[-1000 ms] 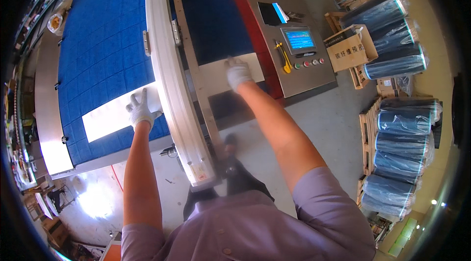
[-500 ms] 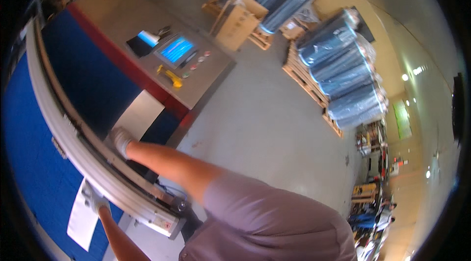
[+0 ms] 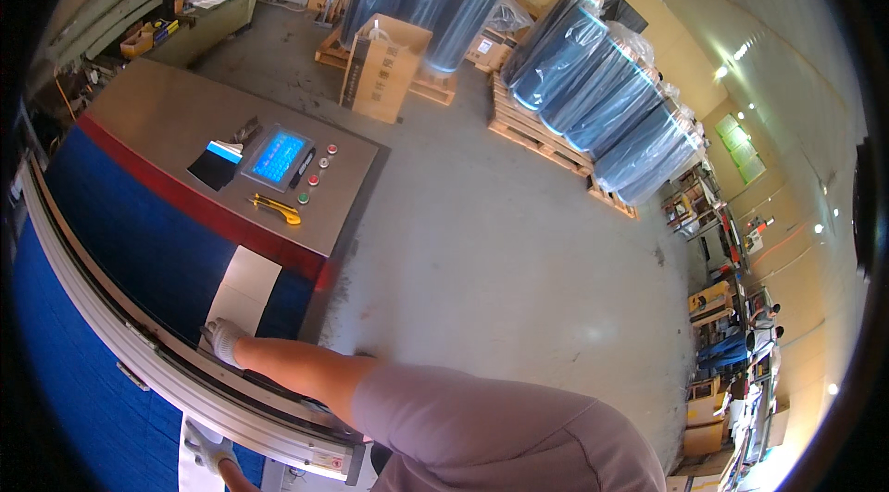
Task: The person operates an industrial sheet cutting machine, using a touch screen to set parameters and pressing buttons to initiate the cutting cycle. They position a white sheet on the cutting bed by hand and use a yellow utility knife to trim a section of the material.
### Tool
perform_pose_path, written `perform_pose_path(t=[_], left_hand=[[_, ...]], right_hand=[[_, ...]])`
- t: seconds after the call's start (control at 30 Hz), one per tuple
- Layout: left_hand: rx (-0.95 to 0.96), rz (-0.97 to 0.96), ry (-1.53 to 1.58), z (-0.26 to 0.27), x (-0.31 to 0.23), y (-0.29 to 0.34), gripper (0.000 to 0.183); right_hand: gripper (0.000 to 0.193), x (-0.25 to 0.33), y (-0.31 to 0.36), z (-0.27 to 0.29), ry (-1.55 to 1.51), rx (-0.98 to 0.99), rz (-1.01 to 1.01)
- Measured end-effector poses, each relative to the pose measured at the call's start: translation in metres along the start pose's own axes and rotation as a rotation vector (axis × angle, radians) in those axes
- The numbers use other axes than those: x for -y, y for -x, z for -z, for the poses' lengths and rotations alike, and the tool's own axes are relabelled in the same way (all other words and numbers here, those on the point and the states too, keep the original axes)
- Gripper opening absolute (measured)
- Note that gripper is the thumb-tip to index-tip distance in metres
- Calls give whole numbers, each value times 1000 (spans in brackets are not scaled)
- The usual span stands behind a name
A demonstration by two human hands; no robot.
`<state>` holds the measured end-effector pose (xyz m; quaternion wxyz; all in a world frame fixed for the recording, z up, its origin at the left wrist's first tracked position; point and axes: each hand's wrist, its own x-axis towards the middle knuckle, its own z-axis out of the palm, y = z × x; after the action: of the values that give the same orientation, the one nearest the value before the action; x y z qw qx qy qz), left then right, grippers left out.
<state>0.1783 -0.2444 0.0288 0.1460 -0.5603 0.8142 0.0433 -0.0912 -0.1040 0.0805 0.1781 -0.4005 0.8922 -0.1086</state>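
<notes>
My right hand [image 3: 225,340], in a pale knit glove, rests on the near end of a white sheet [image 3: 248,281] on the dark blue machine bed, close to the long pale beam [image 3: 278,436]. Its fingers are slightly bent and look apart. On the other side of the beam, my left hand [image 3: 209,448], also gloved, lies with fingers spread on white sheet material [image 3: 193,473] over a bright blue surface [image 3: 102,390]. The beam hides whether the two white pieces are one strip.
A metal console [image 3: 176,112] bears a lit touchscreen [image 3: 280,159], round buttons, a yellow cutter [image 3: 276,210] and a black pouch [image 3: 215,170]. Wrapped rolls [image 3: 602,89] stand on pallets beyond the grey floor [image 3: 482,261], near a cardboard box [image 3: 381,75]. People [image 3: 741,344] are far right.
My view has turned, so the console and rolls sit farther left in the picture. Both hands stay at the white pieces on either side of the beam.
</notes>
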Motion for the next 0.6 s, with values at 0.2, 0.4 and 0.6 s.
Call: perform_pose_path(t=[0.2,0.4,0.6], left_hand=[[-34,-137,388,-18,120,-48,108],[76,-111,565,-28,139,-22,96],[-22,-108,696,-37,221,-32,85]], right_hand=[[52,7,-15,-7,155,-26,51],[58,-35,-11,-53,174,19,-51],[50,17,-13,-25,348,-93,186]])
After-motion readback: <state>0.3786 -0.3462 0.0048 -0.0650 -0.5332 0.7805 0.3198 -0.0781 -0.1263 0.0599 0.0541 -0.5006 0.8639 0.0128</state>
